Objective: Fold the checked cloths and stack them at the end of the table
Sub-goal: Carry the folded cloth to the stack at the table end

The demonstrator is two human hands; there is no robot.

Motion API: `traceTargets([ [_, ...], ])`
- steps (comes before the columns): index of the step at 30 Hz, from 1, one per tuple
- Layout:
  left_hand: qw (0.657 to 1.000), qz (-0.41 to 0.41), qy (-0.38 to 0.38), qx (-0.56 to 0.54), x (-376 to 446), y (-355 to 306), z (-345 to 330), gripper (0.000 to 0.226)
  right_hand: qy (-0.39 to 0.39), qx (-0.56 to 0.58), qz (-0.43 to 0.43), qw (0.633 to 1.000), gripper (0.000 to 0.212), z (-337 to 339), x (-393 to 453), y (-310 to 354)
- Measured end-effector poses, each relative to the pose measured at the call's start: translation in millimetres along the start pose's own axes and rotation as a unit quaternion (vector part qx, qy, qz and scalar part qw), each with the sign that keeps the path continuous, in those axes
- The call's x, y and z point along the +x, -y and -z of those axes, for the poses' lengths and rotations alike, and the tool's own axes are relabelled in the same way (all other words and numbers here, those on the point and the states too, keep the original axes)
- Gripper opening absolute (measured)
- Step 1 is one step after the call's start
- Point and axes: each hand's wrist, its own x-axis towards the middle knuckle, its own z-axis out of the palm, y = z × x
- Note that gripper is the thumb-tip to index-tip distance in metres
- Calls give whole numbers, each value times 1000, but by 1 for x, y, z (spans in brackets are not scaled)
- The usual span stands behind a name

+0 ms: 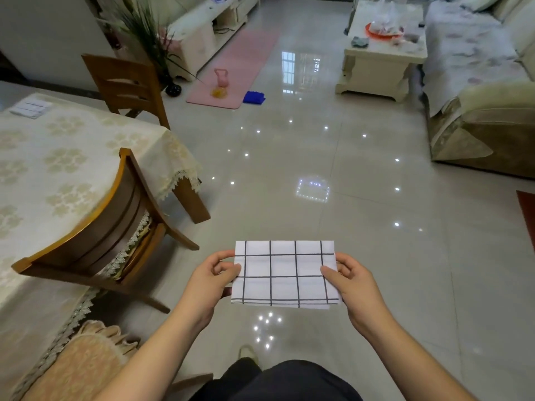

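White checked cloth (285,274), folded into a rectangle, hangs over the floor at lower centre. Left hand (212,277) and right hand (351,280) pinch its side edges, thumbs on top. At upper left of the frame, another folded cloth (30,107) lies on the table (58,169).

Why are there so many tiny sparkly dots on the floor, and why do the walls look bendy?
In the head view, the shiny tiled floor mirrors ceiling lights as glare dots, plus a window reflection farther off; the wide-angle lens bends the edges; the checked cloth between the left hand and right hand stays sharp.

Folded white cloth with dark grid lines (285,274), held over the glossy tiled floor (376,241).
My left hand (212,280) pinches its nine o'clock edge, my right hand (351,280) its three o'clock edge.
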Motion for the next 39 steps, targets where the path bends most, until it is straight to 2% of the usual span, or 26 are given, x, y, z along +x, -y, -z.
traceTargets([
  [8,998,1,-50,-37,86,-36,41,24,60,-42,-6,997,24,-68,107,35],
  [22,994,-19,-68,-79,240,-117,118,26,86,-64,8,994,19,-183,257,116],
  [30,993,-2,-69,-93,337,-159,113,29,93,-53,-5,994,24,-196,367,152],
  [39,986,-5,-115,-120,455,-230,92,29,122,-48,-21,991,26,-211,509,214],
])
